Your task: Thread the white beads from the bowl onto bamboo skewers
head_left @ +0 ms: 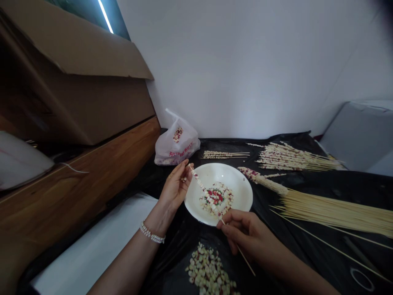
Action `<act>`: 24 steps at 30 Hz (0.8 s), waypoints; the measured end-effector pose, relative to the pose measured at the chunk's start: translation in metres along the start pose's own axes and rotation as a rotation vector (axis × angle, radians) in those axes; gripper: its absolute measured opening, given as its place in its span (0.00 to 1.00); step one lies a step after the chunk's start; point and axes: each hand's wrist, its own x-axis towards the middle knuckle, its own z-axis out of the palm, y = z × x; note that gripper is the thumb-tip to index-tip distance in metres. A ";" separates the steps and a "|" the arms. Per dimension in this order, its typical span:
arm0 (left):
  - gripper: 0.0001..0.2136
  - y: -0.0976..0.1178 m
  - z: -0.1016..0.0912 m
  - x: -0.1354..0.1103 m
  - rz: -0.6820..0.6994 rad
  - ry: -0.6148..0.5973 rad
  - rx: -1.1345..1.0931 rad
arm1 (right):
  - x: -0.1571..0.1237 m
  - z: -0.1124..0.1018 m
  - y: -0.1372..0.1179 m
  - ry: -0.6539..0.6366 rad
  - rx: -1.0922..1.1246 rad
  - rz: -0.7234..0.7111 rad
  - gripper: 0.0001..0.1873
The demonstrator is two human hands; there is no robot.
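Two bare hands hold one threaded skewer point(200, 184) aslant over a white bowl point(244, 192), from its eleven o'clock rim to five o'clock; clock directions are taken around this bowl. The left hand point(178, 184), at ten o'clock, points upward, thumb and fingertips narrowed on the skewer's top end; a few small pieces show against its fingers, too shadowed to count. The right hand point(242, 231), at five o'clock, pinches the bare lower stick, its other fingers curled and partly hidden. Both forearms are cut off by the bottom edge; one beaded bracelet point(152, 233) circles the left wrist.

Loose cream-and-red pieces point(227, 198) partly cover the bowl's red and green base. At six o'clock, one heap of pale pieces point(208, 268) is cut off below. At eleven stands one knotted plastic bag point(178, 143), its printing hard to read. Three groups of threaded skewers lie on black sheeting: a small row point(217, 155) at twelve, a larger pile point(285, 157) at two, and a tight bundle point(260, 180) nearer three. Beside that bundle, bare sticks point(337, 211), too many to count, run past the right edge. One cardboard box point(101, 106), at ten, is cut off.
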 end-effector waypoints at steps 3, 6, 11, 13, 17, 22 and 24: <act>0.09 0.002 0.001 0.001 -0.117 0.007 -0.029 | -0.001 0.000 0.001 -0.015 0.014 0.001 0.19; 0.08 0.003 0.000 0.001 -0.151 0.004 -0.045 | -0.002 0.000 0.000 -0.016 -0.005 -0.006 0.19; 0.06 0.002 -0.004 0.001 -0.181 -0.006 -0.069 | -0.002 -0.001 0.002 -0.021 -0.003 -0.011 0.17; 0.06 0.002 -0.004 0.001 -0.190 -0.002 -0.068 | -0.002 -0.001 0.003 -0.021 0.009 -0.013 0.17; 0.06 0.002 -0.003 0.001 -0.162 -0.007 -0.056 | -0.001 0.000 0.003 -0.008 0.012 0.006 0.18; 0.06 -0.001 -0.003 0.001 -0.136 -0.025 -0.027 | -0.002 0.001 0.001 -0.008 0.026 -0.011 0.16; 0.06 -0.001 -0.003 0.001 -0.134 -0.038 -0.016 | -0.002 0.002 0.002 -0.002 0.032 -0.005 0.15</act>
